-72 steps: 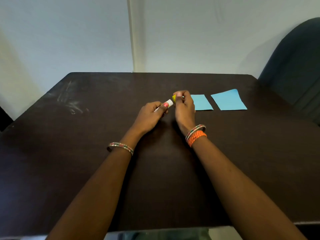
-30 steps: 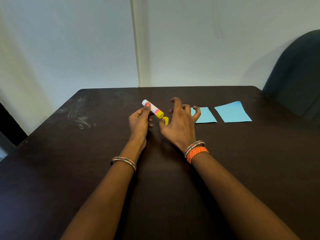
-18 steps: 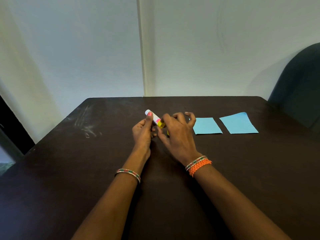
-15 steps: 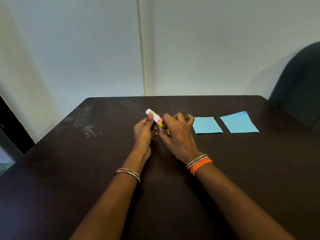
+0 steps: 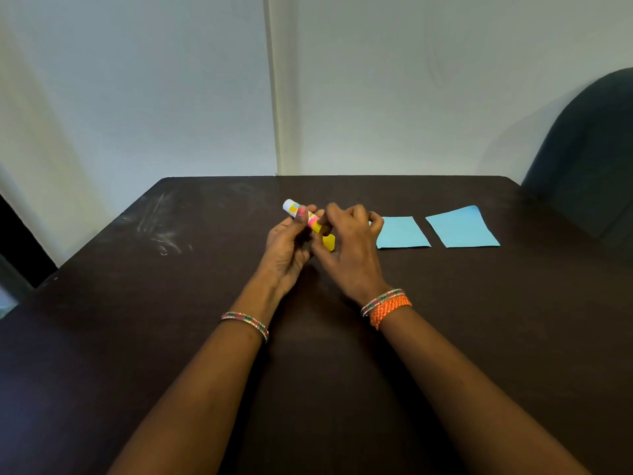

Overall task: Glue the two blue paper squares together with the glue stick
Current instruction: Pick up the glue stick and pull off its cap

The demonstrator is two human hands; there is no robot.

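Since a moment ago our right hand (image 5: pixel 346 241) came back to the stick (image 5: pixel 305 216), pinching its yellow end; left hand (image 5: pixel 287 245) grips the barrel. Squares (image 5: pixel 402 232) lie mid-surface, flimsy—lift by edges.

A table (image 5: pixel 137 337) is filling the lower part of the view, with a wall (image 5: pixel 137 97) standing behind it and a chair (image 5: pixel 589 159) sitting at its far right corner. Two hands are meeting over the table's middle: the left hand (image 5: pixel 286 252) is holding a glue stick (image 5: pixel 303 216), the right hand (image 5: pixel 349 245) just beside it. A cap (image 5: pixel 329 242) is lying between them. Right of the hands, the nearer paper square (image 5: pixel 402 232) and the farther paper square (image 5: pixel 462 228) are lying side by side, apart.
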